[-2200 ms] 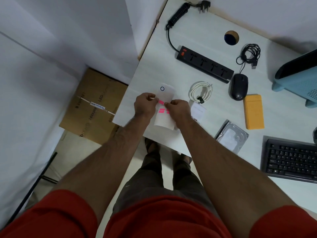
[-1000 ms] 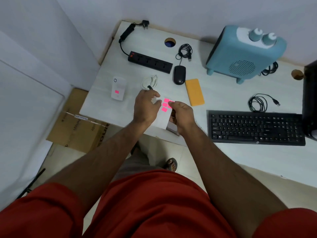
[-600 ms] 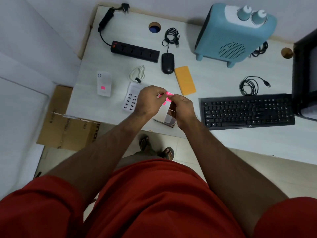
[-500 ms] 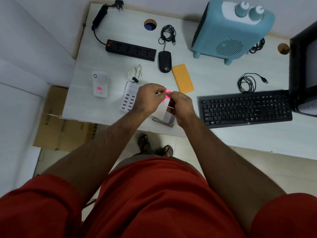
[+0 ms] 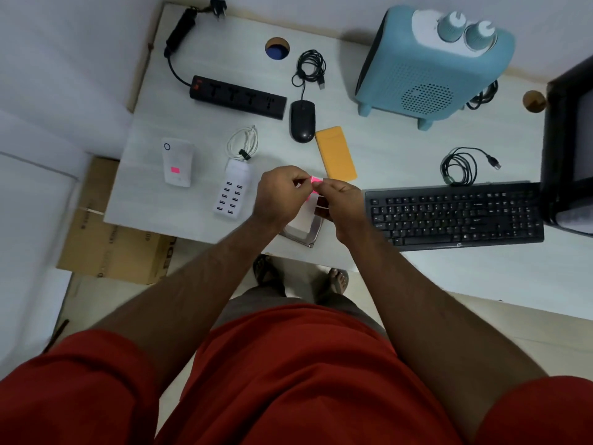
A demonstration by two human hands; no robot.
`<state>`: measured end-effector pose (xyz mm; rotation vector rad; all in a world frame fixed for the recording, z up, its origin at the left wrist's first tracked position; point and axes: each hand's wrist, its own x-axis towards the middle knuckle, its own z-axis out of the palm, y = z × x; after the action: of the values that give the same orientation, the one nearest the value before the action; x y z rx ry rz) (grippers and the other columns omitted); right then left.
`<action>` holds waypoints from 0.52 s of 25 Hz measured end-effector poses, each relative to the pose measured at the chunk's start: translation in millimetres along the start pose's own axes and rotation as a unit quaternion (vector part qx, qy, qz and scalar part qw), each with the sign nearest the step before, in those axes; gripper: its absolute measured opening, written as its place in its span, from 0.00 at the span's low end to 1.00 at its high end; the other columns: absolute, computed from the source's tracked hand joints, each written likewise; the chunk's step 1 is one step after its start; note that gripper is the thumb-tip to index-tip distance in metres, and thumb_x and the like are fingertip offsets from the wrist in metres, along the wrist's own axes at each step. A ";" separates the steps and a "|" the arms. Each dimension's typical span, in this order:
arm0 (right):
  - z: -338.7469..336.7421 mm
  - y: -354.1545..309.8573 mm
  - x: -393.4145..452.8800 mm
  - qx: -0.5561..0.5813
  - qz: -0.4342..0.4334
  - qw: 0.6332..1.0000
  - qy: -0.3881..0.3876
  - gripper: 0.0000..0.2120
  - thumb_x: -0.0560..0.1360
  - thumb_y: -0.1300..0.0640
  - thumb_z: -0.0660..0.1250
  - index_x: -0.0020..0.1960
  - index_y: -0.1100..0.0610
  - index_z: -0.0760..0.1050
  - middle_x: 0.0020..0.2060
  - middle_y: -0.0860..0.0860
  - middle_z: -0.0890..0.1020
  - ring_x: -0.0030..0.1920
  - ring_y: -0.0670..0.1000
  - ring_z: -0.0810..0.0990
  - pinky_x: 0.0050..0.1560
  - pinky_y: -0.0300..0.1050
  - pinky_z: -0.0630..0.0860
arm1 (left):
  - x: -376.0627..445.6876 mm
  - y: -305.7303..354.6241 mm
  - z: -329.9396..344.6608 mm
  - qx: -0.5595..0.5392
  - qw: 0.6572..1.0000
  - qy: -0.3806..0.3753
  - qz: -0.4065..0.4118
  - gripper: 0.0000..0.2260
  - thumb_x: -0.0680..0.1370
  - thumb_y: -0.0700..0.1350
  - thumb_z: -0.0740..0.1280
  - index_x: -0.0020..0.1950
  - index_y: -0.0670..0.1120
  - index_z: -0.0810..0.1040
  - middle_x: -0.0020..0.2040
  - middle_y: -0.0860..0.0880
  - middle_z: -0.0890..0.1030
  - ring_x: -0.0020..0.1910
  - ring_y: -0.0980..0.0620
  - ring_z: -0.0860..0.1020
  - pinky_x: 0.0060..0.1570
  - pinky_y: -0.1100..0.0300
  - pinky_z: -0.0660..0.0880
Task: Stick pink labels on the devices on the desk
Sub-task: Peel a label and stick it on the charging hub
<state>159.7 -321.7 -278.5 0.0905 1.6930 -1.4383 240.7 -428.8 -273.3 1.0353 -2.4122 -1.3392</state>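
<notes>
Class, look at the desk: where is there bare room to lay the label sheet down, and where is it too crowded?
Bare patches: between the white device and the power strip; the stretch between the yellow case, the blue heater and the keyboard; the near edge in front of the keyboard. Crowded: around the USB charger, white cable and mouse.

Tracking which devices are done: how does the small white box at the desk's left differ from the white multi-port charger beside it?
The small white box carries a pink label; the multi-port charger shows none. The box's face is plain apart from a ring mark; the charger has two rows of ports. Both are white and lie flat on the desk.
</notes>
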 end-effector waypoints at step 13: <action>-71.0 16.1 3.2 -0.045 0.000 0.995 -0.088 0.09 0.80 0.59 0.67 0.53 0.64 0.82 0.47 0.59 0.85 0.44 0.54 0.86 0.40 0.44 0.82 | -32.7 23.9 66.4 0.043 0.995 0.083 -0.027 0.08 0.76 0.46 0.69 0.42 0.42 0.82 0.39 0.48 0.83 0.39 0.53 0.78 0.41 0.62 0.72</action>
<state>126.9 -259.4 -297.4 -0.0841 1.6102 -1.3269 221.7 -354.7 -286.8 1.1916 -2.3520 -1.1235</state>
